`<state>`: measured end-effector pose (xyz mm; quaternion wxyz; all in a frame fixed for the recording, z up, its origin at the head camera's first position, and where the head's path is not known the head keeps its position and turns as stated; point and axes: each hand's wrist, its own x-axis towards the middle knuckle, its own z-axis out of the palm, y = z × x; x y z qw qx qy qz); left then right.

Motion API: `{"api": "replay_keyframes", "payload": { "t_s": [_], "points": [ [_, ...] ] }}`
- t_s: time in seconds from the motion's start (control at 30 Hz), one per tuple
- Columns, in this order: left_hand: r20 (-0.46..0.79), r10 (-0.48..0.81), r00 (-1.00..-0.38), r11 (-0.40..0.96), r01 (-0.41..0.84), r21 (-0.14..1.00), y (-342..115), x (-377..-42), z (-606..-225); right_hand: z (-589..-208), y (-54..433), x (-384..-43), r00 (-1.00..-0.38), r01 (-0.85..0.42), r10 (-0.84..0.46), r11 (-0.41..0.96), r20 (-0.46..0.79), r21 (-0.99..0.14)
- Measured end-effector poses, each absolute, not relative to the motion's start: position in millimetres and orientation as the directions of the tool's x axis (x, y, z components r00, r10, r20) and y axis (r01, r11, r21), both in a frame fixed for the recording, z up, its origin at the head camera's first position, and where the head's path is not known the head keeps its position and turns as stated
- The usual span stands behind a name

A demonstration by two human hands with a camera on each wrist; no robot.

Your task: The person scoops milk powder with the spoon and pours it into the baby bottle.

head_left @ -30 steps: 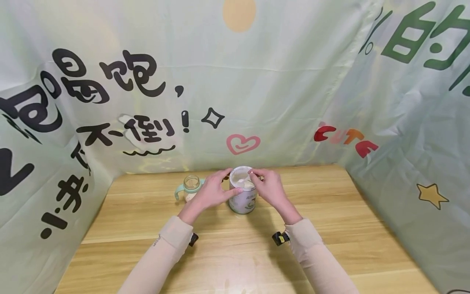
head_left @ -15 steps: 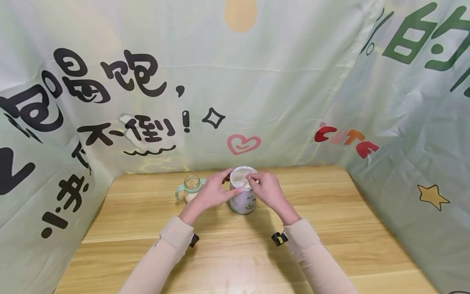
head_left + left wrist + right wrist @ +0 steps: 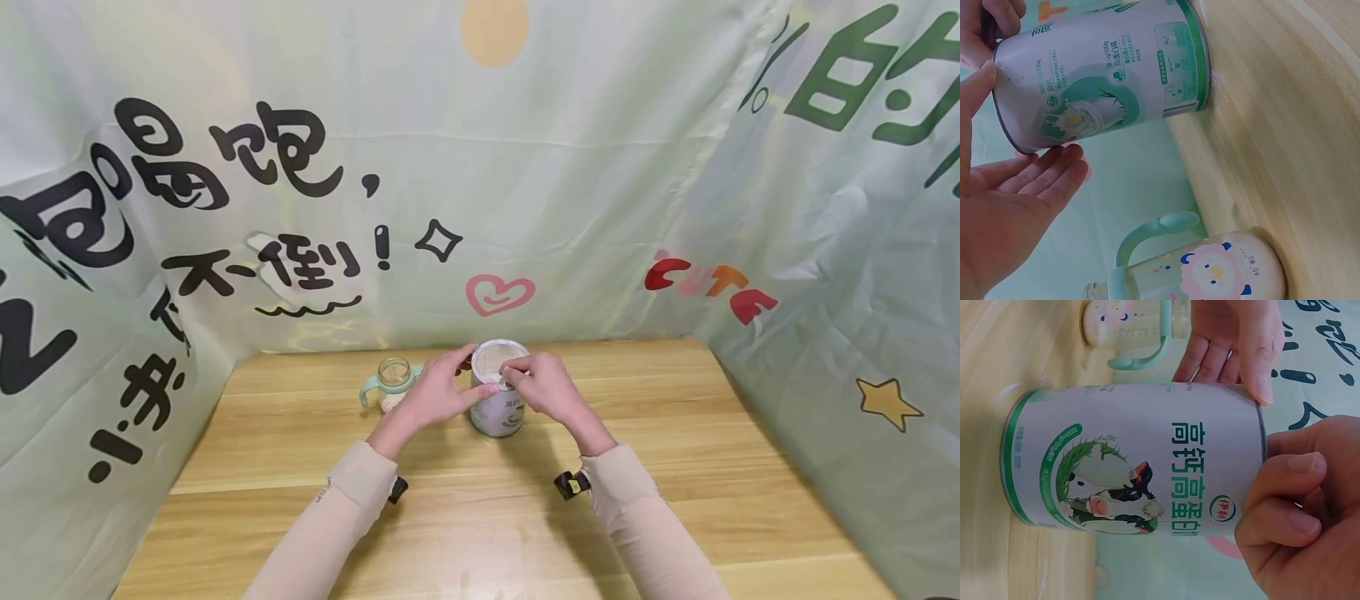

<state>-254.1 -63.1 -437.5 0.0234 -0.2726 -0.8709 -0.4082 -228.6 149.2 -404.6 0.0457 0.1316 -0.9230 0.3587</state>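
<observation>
A white and green milk powder can (image 3: 498, 414) stands upright on the wooden table, its top off. My left hand (image 3: 437, 390) steadies it from the left; in the left wrist view the thumb touches the rim and the long fingers (image 3: 1054, 170) lie along the side. At the can's mouth my right hand (image 3: 546, 388) pinches a small white scoop (image 3: 502, 380), mostly hidden by fingers and rim. From the right wrist view, the curled right fingers (image 3: 1285, 519) are at the rim and the scoop is out of sight.
A baby bottle (image 3: 393, 377) with mint-green handles stands uncapped left of the can, pale powder in its bottom. Something small and dark red (image 3: 465, 364) peeks out behind my left hand. Printed cloth walls (image 3: 585, 208) enclose the table (image 3: 480, 525).
The white scoop, plainly visible over the powder one second ago, is now lower and mostly hidden. My right hand has shifted slightly left and down over the can's mouth; the left stays.
</observation>
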Motion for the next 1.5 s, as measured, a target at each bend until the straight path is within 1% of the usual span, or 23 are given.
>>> {"api": "replay_keyframes", "payload": {
  "t_s": [0.2,0.4,0.57,0.7,0.93,1.1,1.27,1.4,1.5],
  "points": [
    [0.266,0.460,-0.847,0.519,0.499,0.694,-62.3,-254.8,-437.2,-401.5,150.8,-228.2,-0.973,-0.210,-0.213,0.652,0.090,-0.728],
    [0.269,0.463,-0.844,0.516,0.504,0.693,-61.5,-254.6,-435.6,-397.3,153.2,-227.1,-0.982,-0.109,-0.189,0.553,0.003,-0.826],
    [0.281,0.463,-0.841,0.511,0.512,0.690,-61.4,-253.5,-435.2,-397.7,153.7,-227.1,-0.984,-0.077,-0.177,0.525,-0.020,-0.847],
    [0.294,0.462,-0.837,0.512,0.523,0.682,-61.6,-253.1,-437.1,-402.3,152.9,-226.1,-0.988,-0.100,-0.155,0.541,0.018,-0.835],
    [0.292,0.462,-0.837,0.511,0.520,0.684,-61.1,-254.0,-440.8,-410.0,149.8,-224.1,-0.979,-0.200,-0.094,0.609,0.181,-0.768],
    [0.298,0.466,-0.833,0.499,0.525,0.689,-61.2,-253.9,-441.1,-412.5,150.4,-224.1,-0.971,-0.206,-0.028,0.609,0.239,-0.766],
    [0.289,0.459,-0.840,0.512,0.516,0.686,-61.5,-252.8,-440.3,-410.8,151.4,-225.1,-0.953,-0.191,0.084,0.579,0.291,-0.793],
    [0.283,0.455,-0.845,0.521,0.510,0.685,-61.6,-252.1,-439.6,-409.4,152.5,-225.4,-0.941,-0.159,0.166,0.553,0.296,-0.818],
    [0.279,0.454,-0.846,0.520,0.506,0.688,-61.5,-251.8,-439.4,-409.1,153.7,-226.0,-0.936,-0.144,0.201,0.530,0.288,-0.836]
  ]
}}
